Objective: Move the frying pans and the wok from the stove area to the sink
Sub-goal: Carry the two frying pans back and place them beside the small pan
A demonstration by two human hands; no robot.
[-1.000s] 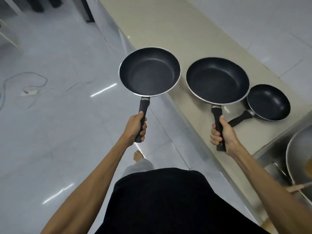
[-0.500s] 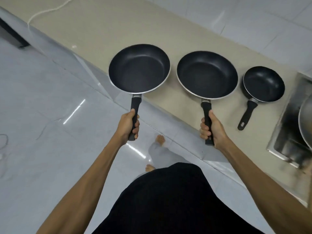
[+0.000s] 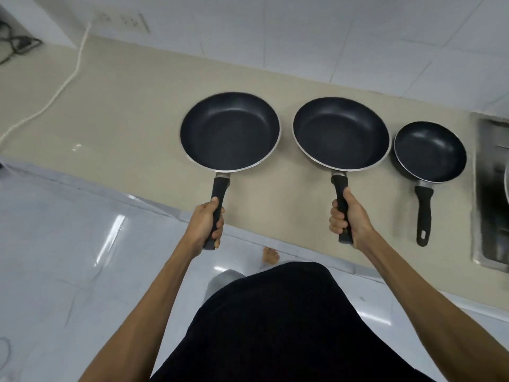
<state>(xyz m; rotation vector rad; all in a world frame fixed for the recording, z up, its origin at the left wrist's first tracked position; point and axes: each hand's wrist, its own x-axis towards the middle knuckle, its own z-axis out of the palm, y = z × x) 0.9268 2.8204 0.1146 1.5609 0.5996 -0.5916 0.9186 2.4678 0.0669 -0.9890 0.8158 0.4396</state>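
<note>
Two large black frying pans with black handles are held side by side over the beige counter (image 3: 115,106). My left hand (image 3: 205,226) grips the handle of the left frying pan (image 3: 230,130). My right hand (image 3: 348,219) grips the handle of the middle frying pan (image 3: 341,133). A smaller black frying pan (image 3: 430,150) lies on the counter to the right, its handle pointing toward me, with no hand on it. The steel sink (image 3: 493,188) shows at the right edge, where a sliver of a metal rim (image 3: 506,183) is cut off by the frame.
A white cable (image 3: 59,89) runs across the counter's left part up to wall sockets (image 3: 124,20). A dark cable (image 3: 19,45) lies at the far left. White wall tiles stand behind the counter. Glossy floor and my bare foot (image 3: 270,255) are below.
My view has swung to face the counter squarely. The left pan has moved from over the floor to over the counter, beside the right-hand pan. Both grips are unchanged.
</note>
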